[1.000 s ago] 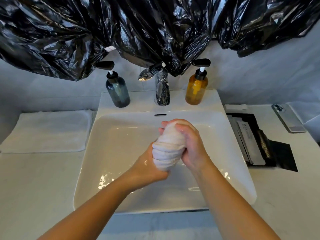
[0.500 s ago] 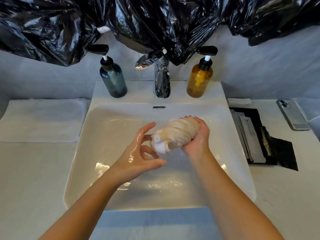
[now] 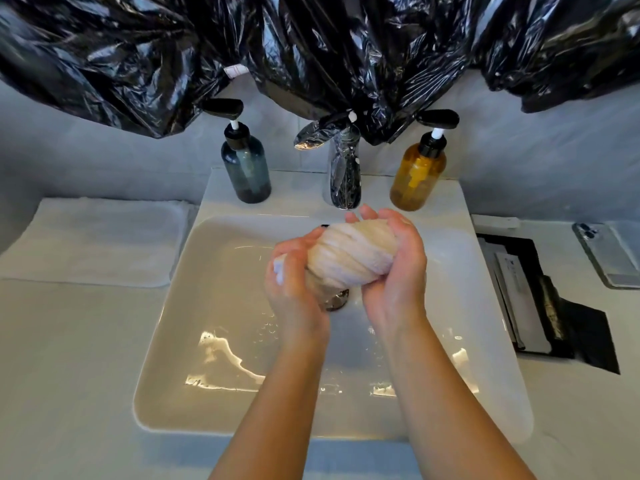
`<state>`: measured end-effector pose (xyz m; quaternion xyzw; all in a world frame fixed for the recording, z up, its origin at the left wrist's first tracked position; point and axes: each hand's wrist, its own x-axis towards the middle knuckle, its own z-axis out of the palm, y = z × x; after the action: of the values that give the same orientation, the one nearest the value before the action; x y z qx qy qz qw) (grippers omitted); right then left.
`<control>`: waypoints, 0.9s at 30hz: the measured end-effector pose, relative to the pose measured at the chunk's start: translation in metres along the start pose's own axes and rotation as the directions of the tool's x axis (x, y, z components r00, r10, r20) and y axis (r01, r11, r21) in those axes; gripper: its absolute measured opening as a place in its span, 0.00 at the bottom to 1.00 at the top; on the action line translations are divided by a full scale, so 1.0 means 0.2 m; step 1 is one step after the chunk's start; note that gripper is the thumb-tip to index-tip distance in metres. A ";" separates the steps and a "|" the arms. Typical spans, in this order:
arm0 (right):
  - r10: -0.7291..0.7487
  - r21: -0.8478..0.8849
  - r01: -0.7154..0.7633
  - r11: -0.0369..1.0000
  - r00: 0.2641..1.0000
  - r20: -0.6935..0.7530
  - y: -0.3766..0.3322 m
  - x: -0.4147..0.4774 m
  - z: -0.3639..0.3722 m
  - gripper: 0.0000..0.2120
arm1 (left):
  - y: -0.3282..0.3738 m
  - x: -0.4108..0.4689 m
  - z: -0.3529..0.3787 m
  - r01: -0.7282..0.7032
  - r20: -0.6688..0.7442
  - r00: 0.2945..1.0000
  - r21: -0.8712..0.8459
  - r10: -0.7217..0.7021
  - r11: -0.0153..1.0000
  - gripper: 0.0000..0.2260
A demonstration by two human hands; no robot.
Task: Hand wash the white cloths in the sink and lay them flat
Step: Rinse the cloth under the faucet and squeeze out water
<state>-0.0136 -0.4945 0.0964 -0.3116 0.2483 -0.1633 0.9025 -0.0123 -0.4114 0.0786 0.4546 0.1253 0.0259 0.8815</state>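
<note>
A wet white cloth (image 3: pixel 349 256) is twisted into a thick roll above the white sink (image 3: pixel 194 344). My left hand (image 3: pixel 294 282) grips its left end, a bit of cloth sticking out past the fingers. My right hand (image 3: pixel 394 275) curls round its right end from below. Both hands hold the roll over the drain (image 3: pixel 336 301), just in front of the faucet (image 3: pixel 343 174). A second white cloth (image 3: pixel 100 240) lies flat on the counter to the left of the sink.
A dark soap bottle (image 3: pixel 246 168) and an amber one (image 3: pixel 419 174) flank the faucet. Black plastic bags (image 3: pixel 311 53) hang over the wall above. At the right a black tray (image 3: pixel 540 299) holds packets, with a phone (image 3: pixel 606 254) beyond it.
My left hand, open half a second ago, has closed on the cloth's left end again. Both hands have moved up toward the faucet, and the camera has come closer.
</note>
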 end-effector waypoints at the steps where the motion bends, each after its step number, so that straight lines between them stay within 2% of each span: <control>1: -0.064 -0.035 0.064 0.997 0.998 0.001 0.01 -0.01 0.00 0.06 | 0.00 0.01 0.01 0.095 -0.032 0.995 -0.052 -0.096 0.994 0.05; 5: -0.260 -0.236 0.260 0.936 0.965 0.031 0.05 0.01 -0.05 0.08 | -0.03 0.03 0.01 0.391 -0.065 0.908 -0.219 -0.413 0.894 0.16; 7: -0.293 -0.360 0.288 0.887 0.955 0.044 0.09 0.02 -0.10 0.08 | -0.08 0.03 -0.03 0.458 -0.080 0.868 -0.248 -0.489 0.853 0.18; 10: -0.276 -0.470 0.288 0.835 0.956 0.096 0.12 0.03 -0.16 0.06 | -0.15 0.01 -0.09 0.524 -0.133 0.818 -0.225 -0.559 0.821 0.13; 13: -0.232 -0.503 0.257 0.825 0.966 0.112 0.13 0.06 -0.21 0.08 | -0.19 0.00 -0.14 0.523 -0.103 0.826 -0.227 -0.554 0.822 0.18; 16: -0.140 -0.342 0.151 0.927 0.988 0.059 0.14 0.07 -0.22 0.08 | -0.18 -0.01 -0.16 0.430 -0.092 0.892 -0.125 -0.442 0.894 0.17; 19: -0.071 -0.249 0.081 0.965 0.996 0.048 0.12 0.07 -0.20 0.09 | -0.14 0.00 -0.15 0.330 -0.092 0.941 0.025 -0.326 0.944 0.14; 23: -0.152 -0.265 0.180 0.947 0.981 0.122 0.08 0.09 -0.15 0.12 | -0.08 0.01 -0.14 0.279 -0.051 0.960 0.139 -0.274 0.950 0.16; 25: -0.204 -0.295 0.254 0.921 0.960 0.189 0.05 0.08 -0.14 0.11 | -0.04 0.04 -0.13 0.325 -0.041 0.946 0.156 -0.323 0.933 0.18; 27: -0.305 -0.405 0.390 0.827 0.916 0.261 0.03 0.06 -0.14 0.09 | -0.03 0.07 -0.11 0.417 -0.032 0.908 0.167 -0.417 0.894 0.18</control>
<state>-0.0184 -0.5082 0.0689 -0.5652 0.1332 -0.2339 0.7798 -0.0047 -0.3946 0.0588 0.4905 0.2196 -0.1753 0.8249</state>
